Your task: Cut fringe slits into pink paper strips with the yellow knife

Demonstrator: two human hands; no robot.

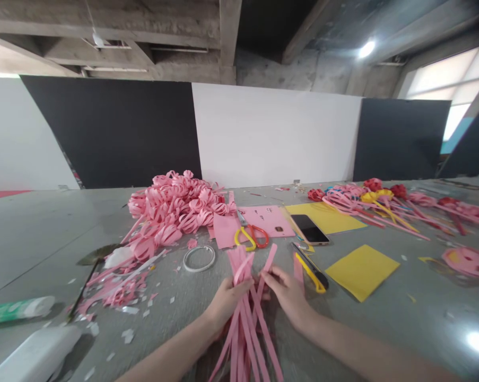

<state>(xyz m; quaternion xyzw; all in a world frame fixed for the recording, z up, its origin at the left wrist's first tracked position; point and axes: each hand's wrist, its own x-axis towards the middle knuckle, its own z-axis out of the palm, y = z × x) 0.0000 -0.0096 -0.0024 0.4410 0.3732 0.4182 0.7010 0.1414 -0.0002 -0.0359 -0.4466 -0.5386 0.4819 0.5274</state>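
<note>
In the head view, a bundle of long pink paper strips (247, 323) hangs down in front of me, its upper ends fanned out. My left hand (230, 297) is closed around the bundle near its top. With thumb and fingers my right hand (282, 292) pinches one pink paper strip (269, 260) at the bundle's right side. Just beyond the hands lie scissors (252, 239) with one yellow and one red handle. A roll of white tape (199, 258) rests to the left. Right of my right hand are a black-and-yellow utility knife (311, 269) and a narrow pink strip (298, 270).
A large heap of curled pink paper (175, 207) is at back left, with scraps below. Pink sheets (263, 220), a yellow sheet (338, 217), a phone (310, 229) and a yellow square (362, 271) lie ahead and right. Paper flowers (374, 196) sit far right; a green-and-white tube (18, 310) lies left.
</note>
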